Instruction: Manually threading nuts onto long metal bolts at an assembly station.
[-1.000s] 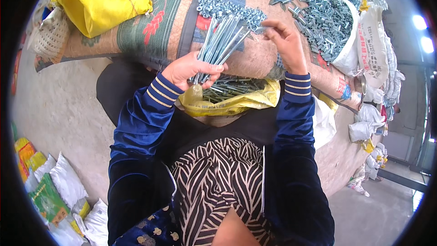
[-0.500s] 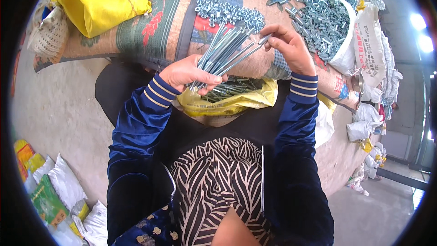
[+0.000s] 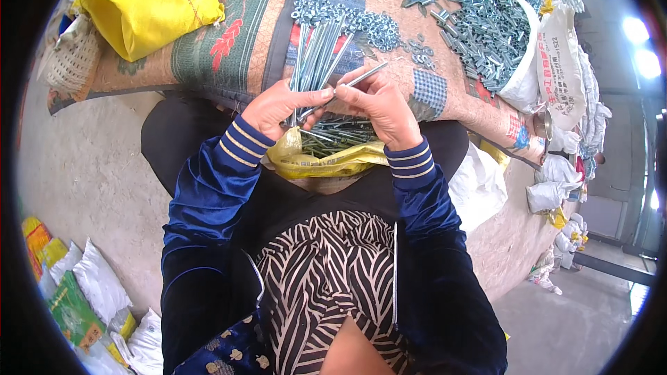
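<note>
My left hand (image 3: 278,105) is closed around a bundle of long thin metal rods (image 3: 317,55) that fan upward. Right beside it, my right hand (image 3: 383,110) pinches a single metal rod (image 3: 368,73), its end pointing up and to the right; its lower end is hidden by the fingers. Below both hands, an open yellow bag (image 3: 326,165) in my lap holds more long rods (image 3: 340,136). Beyond the bundle, a heap of small metal nuts (image 3: 330,14) lies on the patterned padded cloth (image 3: 267,48), with a few washer-like rings (image 3: 421,53) to its right.
At the far right, short metal tubes (image 3: 479,45) heap beside a white sack (image 3: 524,62). A bright yellow bag (image 3: 149,3) stands far left. A metal cup (image 3: 543,125) is by the cloth's right edge. Filled sacks (image 3: 101,274) lie on the floor at lower left.
My right hand has moved left and down from the rods' far ends to beside my left hand. The bundle now points more upright, and the rings by the nuts have come into sight.
</note>
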Motion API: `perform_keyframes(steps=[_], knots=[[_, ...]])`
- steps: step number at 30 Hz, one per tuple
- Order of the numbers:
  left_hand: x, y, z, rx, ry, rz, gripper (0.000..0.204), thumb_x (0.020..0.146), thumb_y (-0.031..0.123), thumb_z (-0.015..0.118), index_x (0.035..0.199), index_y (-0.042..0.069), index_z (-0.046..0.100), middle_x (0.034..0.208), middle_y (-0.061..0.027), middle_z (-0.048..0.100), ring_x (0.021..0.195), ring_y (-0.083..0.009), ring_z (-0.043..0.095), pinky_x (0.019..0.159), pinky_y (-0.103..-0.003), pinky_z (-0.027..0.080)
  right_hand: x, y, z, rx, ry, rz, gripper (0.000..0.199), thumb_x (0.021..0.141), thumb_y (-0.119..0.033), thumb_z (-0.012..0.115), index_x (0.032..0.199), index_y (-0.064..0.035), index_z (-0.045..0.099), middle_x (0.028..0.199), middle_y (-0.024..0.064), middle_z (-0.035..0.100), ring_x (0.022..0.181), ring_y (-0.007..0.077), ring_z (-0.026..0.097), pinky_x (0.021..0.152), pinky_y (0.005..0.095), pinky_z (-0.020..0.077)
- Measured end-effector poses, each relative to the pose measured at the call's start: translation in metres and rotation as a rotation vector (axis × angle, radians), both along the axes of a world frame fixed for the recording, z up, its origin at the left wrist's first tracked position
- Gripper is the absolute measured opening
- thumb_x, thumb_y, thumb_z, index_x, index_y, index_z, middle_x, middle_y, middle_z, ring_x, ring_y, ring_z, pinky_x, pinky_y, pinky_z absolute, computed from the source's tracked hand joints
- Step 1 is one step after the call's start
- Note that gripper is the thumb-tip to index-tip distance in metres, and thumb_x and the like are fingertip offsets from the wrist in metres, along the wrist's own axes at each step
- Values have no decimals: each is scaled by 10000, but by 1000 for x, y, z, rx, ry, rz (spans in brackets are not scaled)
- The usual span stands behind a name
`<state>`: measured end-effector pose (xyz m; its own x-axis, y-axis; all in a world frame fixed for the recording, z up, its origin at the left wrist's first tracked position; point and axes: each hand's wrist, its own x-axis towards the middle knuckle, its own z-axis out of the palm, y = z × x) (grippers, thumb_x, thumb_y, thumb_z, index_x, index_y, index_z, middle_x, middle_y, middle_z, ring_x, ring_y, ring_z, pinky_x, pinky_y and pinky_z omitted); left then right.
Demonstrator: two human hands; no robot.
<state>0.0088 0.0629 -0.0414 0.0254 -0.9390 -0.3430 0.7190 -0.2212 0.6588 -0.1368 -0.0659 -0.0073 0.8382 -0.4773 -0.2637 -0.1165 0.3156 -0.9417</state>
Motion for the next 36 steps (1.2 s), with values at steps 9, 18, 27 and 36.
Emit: perform_keyframes(steps=[9,18,27,36], knots=[[-7,-8,10,-114,-138,53,187,832,197,701,904,63,593,717,-22,578,607,-105,544,527,-219,431,5,-31,26,-140,15,5,229,916,-189,604,905,36,645,648,-11,505,541,49,444,491,181,377],[-5,-4,10,-130,-179,105,197,857,183,670,964,32,601,757,-30,603,594,-81,536,517,-210,422,16,-34,33,-206,-21,-61,237,896,-206,634,907,28,665,651,-6,539,518,47,479,472,176,399],[-9,-2,4,-92,-149,160,202,830,139,680,962,30,574,811,-68,621,604,-99,536,532,-228,433,10,-74,47,-366,-123,-228,284,938,-194,552,1097,35,608,752,21,587,626,74,543,587,208,458],[3,-8,6,-103,16,241,240,857,104,628,1055,26,519,862,-78,602,609,-92,520,551,-226,423,-31,-150,-32,-1386,439,-297,203,719,-176,722,914,-120,724,802,107,618,712,236,597,636,335,467]])
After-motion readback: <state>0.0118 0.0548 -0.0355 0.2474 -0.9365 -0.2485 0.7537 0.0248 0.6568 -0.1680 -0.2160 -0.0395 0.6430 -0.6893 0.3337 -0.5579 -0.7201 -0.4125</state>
